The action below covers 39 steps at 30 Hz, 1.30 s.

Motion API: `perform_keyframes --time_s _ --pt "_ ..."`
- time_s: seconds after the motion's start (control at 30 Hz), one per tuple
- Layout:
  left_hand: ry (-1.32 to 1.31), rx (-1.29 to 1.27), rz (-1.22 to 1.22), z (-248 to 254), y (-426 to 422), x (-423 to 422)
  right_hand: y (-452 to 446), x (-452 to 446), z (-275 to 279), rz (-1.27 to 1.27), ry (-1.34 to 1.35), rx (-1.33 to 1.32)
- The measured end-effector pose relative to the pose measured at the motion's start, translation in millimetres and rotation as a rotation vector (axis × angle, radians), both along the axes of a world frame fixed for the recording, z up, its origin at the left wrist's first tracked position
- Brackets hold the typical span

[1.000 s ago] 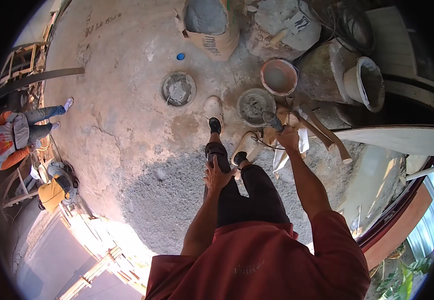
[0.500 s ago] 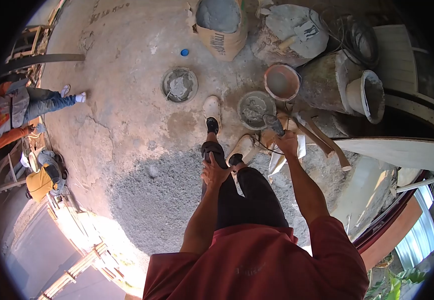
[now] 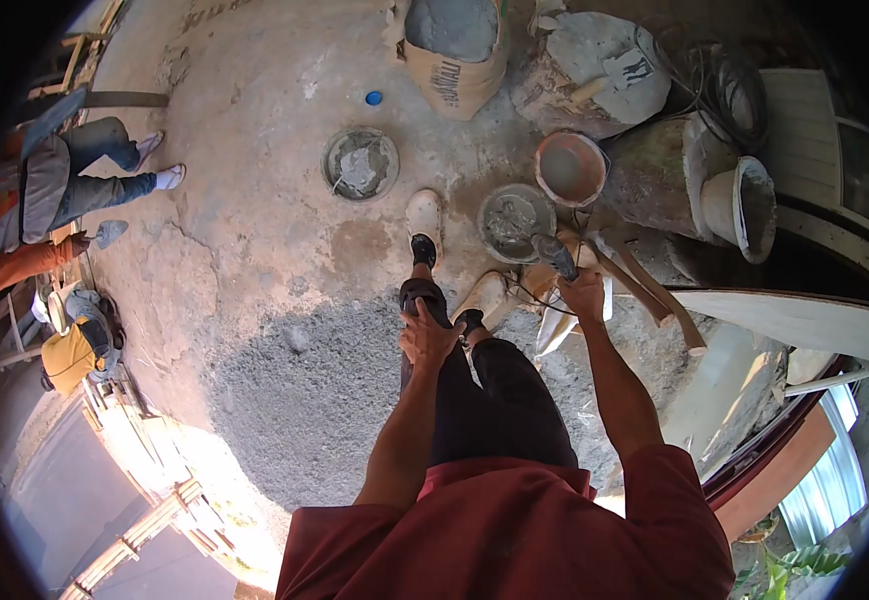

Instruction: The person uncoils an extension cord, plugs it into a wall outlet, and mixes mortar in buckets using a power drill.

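Note:
My left hand (image 3: 429, 340) rests on my bent left knee, fingers apart, with no tool in it. In my right hand (image 3: 583, 295) is a trowel (image 3: 555, 256), its grey, cement-caked blade pointing toward a round basin of wet cement (image 3: 517, 222). The blade lies at the basin's near right rim; whether it touches the rim I cannot tell. Just beyond stands an orange bucket (image 3: 571, 168) with grey contents. A second basin of cement (image 3: 360, 163) sits on the ground ahead and to the left.
An open cement bag (image 3: 455, 85) stands at the far side, with a blue cap (image 3: 374, 98) nearby. Wooden handles (image 3: 645, 285), a large drum (image 3: 645, 170) and coiled cable (image 3: 735, 95) crowd the right. At left, one co-worker (image 3: 45, 190) holds a trowel; another (image 3: 80, 345) is bent low.
The co-worker at left has shifted, and a trowel now shows at that person's hand. My view has moved slightly. My hands keep nearly the same places at the knee and basin.

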<state>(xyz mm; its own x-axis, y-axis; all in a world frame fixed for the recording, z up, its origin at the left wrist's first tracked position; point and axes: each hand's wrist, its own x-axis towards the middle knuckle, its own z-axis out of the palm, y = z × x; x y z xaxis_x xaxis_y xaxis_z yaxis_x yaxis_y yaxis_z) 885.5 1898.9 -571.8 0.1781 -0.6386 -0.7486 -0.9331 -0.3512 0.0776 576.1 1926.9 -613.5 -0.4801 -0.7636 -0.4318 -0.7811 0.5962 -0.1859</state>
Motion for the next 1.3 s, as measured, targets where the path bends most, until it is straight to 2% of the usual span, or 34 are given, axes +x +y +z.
perform_keyframes --time_s 0.63,0.7,0.73,0.8,0.83,0.93,1.03,1.1,1.17,1.23,1.3 --pt "-0.01 0.036 -0.021 -5.6 -1.1 0.9 -2.4 -3.7 9.2 0.023 -0.01 0.021" --pt "-0.037 0.092 -0.034 -1.5 -4.0 -0.5 -4.0 -0.1 15.3 -0.002 -0.046 0.004" --pt "-0.039 0.072 -0.037 -3.7 -2.1 -0.3 -1.4 5.1 11.6 -0.017 -0.02 -0.124" --pt "-0.038 0.056 -0.038 -3.5 -3.4 0.6 -1.6 3.9 7.0 0.015 -0.028 -0.128" --pt "-0.032 0.069 -0.035 -1.6 -4.0 1.9 -1.2 5.2 11.1 0.035 0.001 -0.211" --pt "-0.049 -0.016 -0.047 -10.2 -11.8 7.5 -9.1 9.9 16.7 -0.006 -0.055 -0.158" --pt "0.054 0.132 0.015 -3.4 -9.7 5.4 -8.4 11.6 16.2 -0.051 -0.041 -0.227" --pt "-0.022 0.003 0.005 -14.9 -1.2 3.1 1.9 1.8 -3.2 -0.079 0.018 -0.223" --pt "-0.006 -0.002 0.01 -16.5 -0.7 2.1 7.2 -2.7 -9.4 -0.062 0.019 -0.242" --pt "-0.02 0.007 -0.009 -15.3 2.1 0.3 -2.9 4.5 18.6 -0.112 -0.031 -0.173" --pt "-0.04 -0.011 -0.011 -13.5 -0.9 -0.1 -2.1 -1.8 13.8 -0.151 -0.114 0.02"
